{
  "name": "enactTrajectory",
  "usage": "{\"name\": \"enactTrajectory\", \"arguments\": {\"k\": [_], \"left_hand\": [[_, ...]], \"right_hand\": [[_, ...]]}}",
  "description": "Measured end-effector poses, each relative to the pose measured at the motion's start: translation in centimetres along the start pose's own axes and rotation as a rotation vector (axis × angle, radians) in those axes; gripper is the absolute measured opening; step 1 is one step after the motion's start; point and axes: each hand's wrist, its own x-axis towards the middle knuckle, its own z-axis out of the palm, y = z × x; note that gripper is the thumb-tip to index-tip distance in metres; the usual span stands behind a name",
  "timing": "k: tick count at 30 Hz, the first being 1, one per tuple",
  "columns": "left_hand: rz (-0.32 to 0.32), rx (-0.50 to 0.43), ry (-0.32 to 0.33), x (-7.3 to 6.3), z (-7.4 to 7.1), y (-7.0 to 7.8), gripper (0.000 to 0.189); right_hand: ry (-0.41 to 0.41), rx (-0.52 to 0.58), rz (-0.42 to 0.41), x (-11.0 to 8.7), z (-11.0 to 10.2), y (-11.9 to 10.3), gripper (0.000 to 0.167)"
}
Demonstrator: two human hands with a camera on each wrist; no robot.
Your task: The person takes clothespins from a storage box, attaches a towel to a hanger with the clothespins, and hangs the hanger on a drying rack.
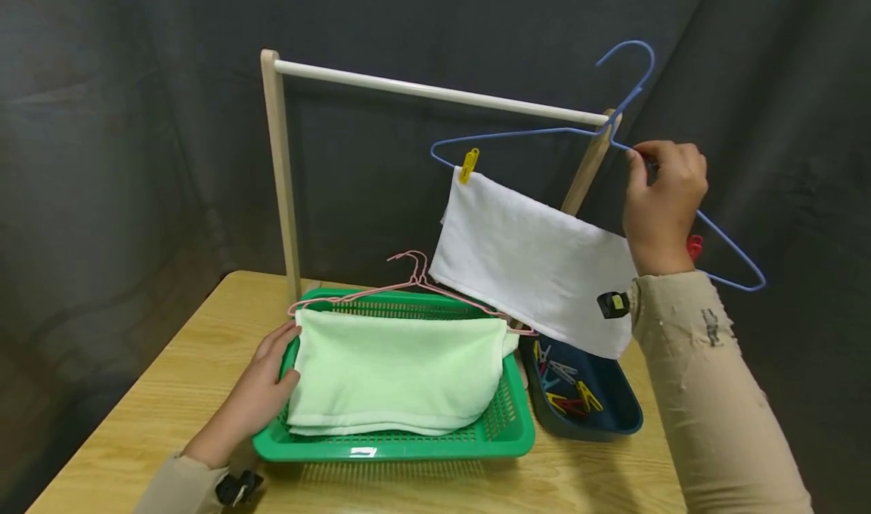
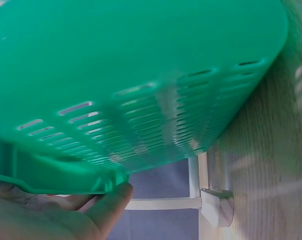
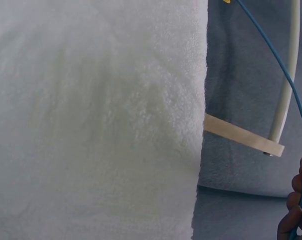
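My right hand (image 1: 665, 196) pinches a blue wire hanger (image 1: 531, 131) just beside its neck, holding it tilted in the air before the right end of the rack. From the hanger droops a white towel (image 1: 531, 249), fixed by a yellow clothespin (image 1: 469, 165) on the left; a red clothespin (image 1: 694, 247) shows partly behind my wrist. At the left rim of a green basket (image 1: 395, 448), my left hand (image 1: 255, 393) grips the edge, also seen in the left wrist view with a finger (image 2: 113, 205) against the rim. A pale green towel (image 1: 398, 370) lies over the basket.
Pink hangers (image 1: 367, 293) lie at the basket's back with the pale green towel. A dark blue bin (image 1: 622, 416) at the right holds several clothespins (image 1: 565, 404). Behind stands a rack with a white bar (image 1: 435, 92) and wooden posts (image 1: 279, 159) on the wooden table (image 1: 197, 348).
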Motion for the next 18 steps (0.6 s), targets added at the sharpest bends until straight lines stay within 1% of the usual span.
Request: {"name": "enactTrajectory", "arguments": {"k": [5,8,11,18], "left_hand": [[-0.019,-0.008,-0.008,-0.1,0.0,0.1,0.061],[-0.022,-0.006,-0.005,-0.1,-0.1,0.2,0.06],[-0.015,-0.004,0.0,-0.2,-0.2,0.1,0.06],[-0.011,-0.009,0.007,-0.4,-0.2,0.0,0.06]], "right_hand": [[0.001,-0.012,-0.016,0.1,0.5,0.6,0.03],[-0.014,-0.023,-0.02,0.1,0.7,0.9,0.029],[-0.039,-0.031,-0.013,-0.2,0.9,1.1,0.029],[-0.065,-0.014,0.009,-0.8,1.4,1.1,0.026]]}}
